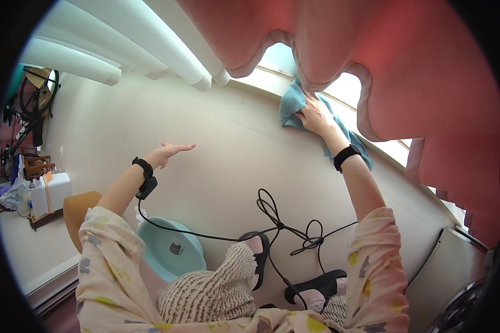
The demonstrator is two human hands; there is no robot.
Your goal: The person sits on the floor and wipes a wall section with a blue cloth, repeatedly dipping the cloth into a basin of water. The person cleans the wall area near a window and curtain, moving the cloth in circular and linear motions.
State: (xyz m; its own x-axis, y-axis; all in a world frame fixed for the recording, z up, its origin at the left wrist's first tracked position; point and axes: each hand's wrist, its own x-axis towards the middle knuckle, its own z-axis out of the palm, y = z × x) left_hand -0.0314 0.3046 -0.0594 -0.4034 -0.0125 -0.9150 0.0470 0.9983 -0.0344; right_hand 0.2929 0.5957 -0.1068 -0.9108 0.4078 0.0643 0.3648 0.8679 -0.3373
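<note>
My right hand (pixel 314 112) presses a teal cloth (pixel 292 104) against the window ledge (pixel 271 85), just under the hem of a pink curtain (pixel 333 50). Part of the cloth hangs down behind my right wrist. Its fingertips are partly covered by the cloth's folds. My left hand (pixel 168 154) is held out over the pale surface at the left, fingers extended and holding nothing. Both wrists wear black bands, and a black cable (pixel 191 234) runs from the left one.
A light blue plastic basin (pixel 171 249) sits beside my feet. Cable loops (pixel 280 226) hang between my arms. White curtains (pixel 150 50) hang at the upper left. A bicycle (pixel 35 95) and a white box (pixel 58 191) stand far left, near an orange-brown rounded object (pixel 79 212).
</note>
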